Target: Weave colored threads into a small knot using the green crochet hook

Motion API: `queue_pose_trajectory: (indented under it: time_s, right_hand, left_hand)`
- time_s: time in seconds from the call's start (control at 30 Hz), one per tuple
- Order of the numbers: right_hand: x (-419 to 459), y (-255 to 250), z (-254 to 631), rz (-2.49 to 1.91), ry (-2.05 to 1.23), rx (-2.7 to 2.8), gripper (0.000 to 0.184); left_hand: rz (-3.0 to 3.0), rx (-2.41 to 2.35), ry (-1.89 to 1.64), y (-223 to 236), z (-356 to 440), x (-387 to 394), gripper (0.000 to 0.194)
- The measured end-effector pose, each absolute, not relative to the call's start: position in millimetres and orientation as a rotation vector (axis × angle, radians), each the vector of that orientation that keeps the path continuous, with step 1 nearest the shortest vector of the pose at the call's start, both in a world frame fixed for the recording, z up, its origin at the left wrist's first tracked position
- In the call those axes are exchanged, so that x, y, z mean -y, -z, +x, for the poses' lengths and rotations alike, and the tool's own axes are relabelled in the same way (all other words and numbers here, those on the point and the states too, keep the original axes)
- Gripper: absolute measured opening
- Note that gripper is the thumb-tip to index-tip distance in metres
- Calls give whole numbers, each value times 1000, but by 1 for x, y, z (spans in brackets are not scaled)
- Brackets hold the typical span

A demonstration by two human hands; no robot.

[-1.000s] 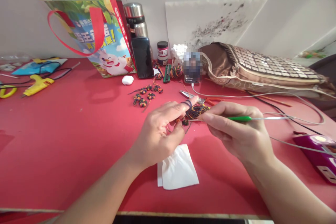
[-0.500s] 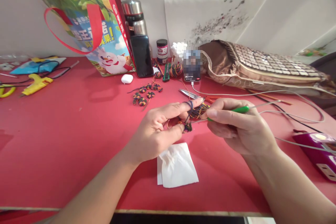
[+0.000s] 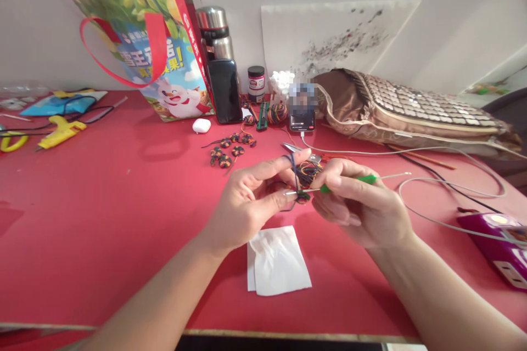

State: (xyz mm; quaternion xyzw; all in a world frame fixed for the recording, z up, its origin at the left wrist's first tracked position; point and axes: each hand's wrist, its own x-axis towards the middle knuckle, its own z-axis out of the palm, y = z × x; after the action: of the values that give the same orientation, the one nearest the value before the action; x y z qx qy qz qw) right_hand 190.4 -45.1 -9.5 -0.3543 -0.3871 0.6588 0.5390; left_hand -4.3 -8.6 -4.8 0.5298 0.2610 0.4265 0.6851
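Shifted leftward since the earlier frame: hook (image 3: 366, 179). Left hand (image 3: 247, 203), index finger looped with yarn (image 3: 295, 170), pinches the crochet piece (image 3: 303, 198) between the two hands; probably light, soft, best held by its edge. Right hand (image 3: 366, 203) grips the hook's green handle.

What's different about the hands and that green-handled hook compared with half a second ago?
The right hand has shifted slightly left, carrying the green-handled hook farther toward the left hand. The small yarn piece sits a little farther right. The hook remains in the right hand. The white tissue and scissors stayed put.
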Motion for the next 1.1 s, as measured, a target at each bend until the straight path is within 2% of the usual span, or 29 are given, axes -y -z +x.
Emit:
queue_pose_trajectory:
  time_s: [0.27,0.47,0.63,0.83,1.1]
  right_hand:
    - [51,15,169,-804,-1250,948,23]
    - [47,18,167,-822,-1257,941,23]
    - [45,20,167,-812,-1276,919,24]
    - [49,18,167,-792,-1307,960,24]
    - [52,22,164,-730,-1174,971,16]
  left_hand:
    - [978,-713,-1041,3,0,13,33]
    - [964,-718,-964,-1,-3,13,32]
    - [993,-780,-1030,-2,-2,12,19]
    - [792,-753,-952,-1,-1,8,37]
    - [845,-664,-1063,0,3,13,37]
